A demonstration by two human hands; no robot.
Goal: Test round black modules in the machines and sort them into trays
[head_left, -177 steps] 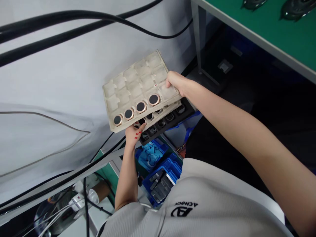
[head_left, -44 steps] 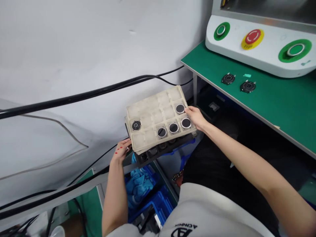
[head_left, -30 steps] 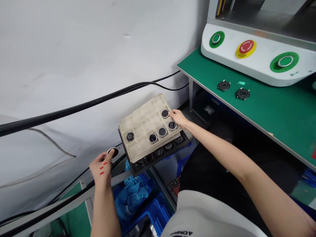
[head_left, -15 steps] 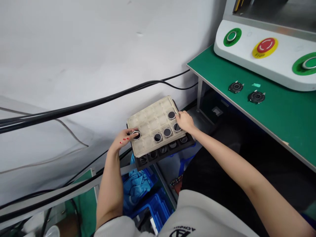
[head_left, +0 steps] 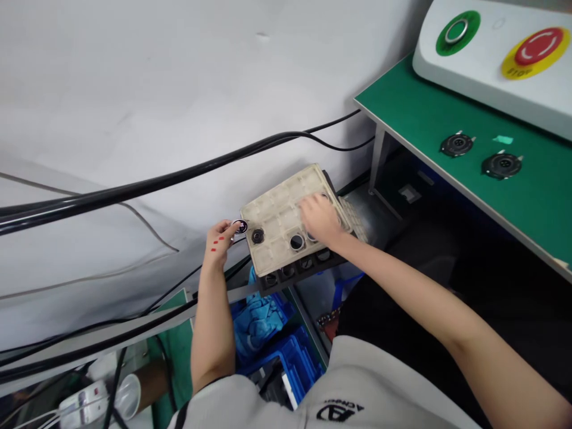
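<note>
My left hand (head_left: 220,239) pinches a round watch face (head_left: 240,227) with a lit display, just off the left edge of a beige compartment tray (head_left: 272,208). In the tray's left part lies a black round part (head_left: 258,236). My right hand (head_left: 320,219) is over the tray's right side, smeared by motion. It covers some of the compartments, and whether it holds anything is hidden. Left of it, a dark-faced round watch part (head_left: 297,242) sits in a compartment. Beneath the beige tray is a black tray (head_left: 268,288) with several round parts along its front.
Two black watch cases (head_left: 456,144) lie on the green table (head_left: 402,95) at right, before a white control panel (head_left: 482,65) with a red stop button. Black cables (head_left: 187,174) run along the wall. Blue bins (head_left: 295,357) stand below the trays.
My left hand has lifted the watch face out of the tray to the left, and a black round part now shows there. My right hand has moved from the tray's right edge inward over it.
</note>
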